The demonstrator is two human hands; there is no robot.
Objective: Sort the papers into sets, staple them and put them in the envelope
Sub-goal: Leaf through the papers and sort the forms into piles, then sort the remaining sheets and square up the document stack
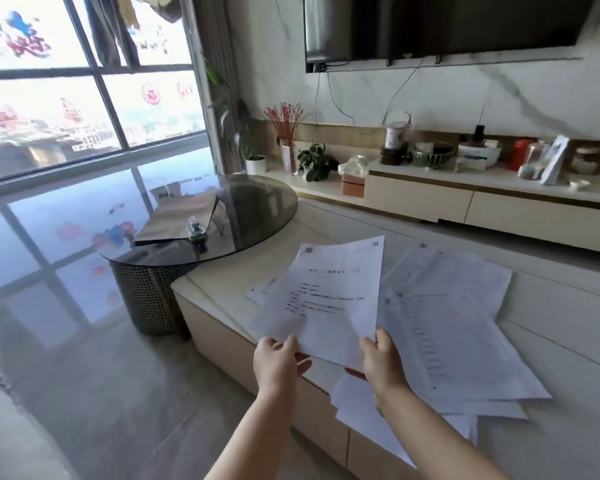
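Cream bench [551, 341], lower right of frame, carries loose papers [444, 323]. Both hands hold one printed sheet [336, 299] at centre by its near short edge; its long axis runs away toward the upper right. Left hand [278, 362] and right hand [383, 363] fingers pinch the sheet. Brown envelope [177, 216] and stapler [195, 229] lie on the round glass table [257, 216], centre left.

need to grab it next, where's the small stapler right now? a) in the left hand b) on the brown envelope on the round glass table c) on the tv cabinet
b: the small clear stapler sits on the brown paper envelope atop the round dark glass table.
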